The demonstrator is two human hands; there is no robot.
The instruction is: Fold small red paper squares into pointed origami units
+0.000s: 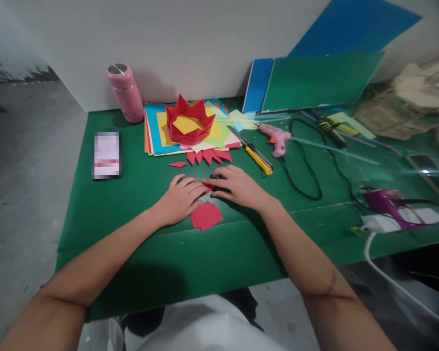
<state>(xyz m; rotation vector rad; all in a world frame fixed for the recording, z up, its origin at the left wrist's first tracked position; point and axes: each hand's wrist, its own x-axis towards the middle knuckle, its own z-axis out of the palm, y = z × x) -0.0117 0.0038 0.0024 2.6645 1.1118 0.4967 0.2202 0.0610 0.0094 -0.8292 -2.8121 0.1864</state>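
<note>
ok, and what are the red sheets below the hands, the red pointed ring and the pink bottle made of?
Red sheets: likely paper or thin card, matte; flat, thin, plain-edged.
Red pointed ring: probably folded paper, matte; crisp creases.
Pink bottle: maybe painted metal, soft sheen; silvery band hints so, but plastic is possible.

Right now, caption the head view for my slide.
Left hand and right hand at a small red paper on a green table, a red paper ring beyond.
</note>
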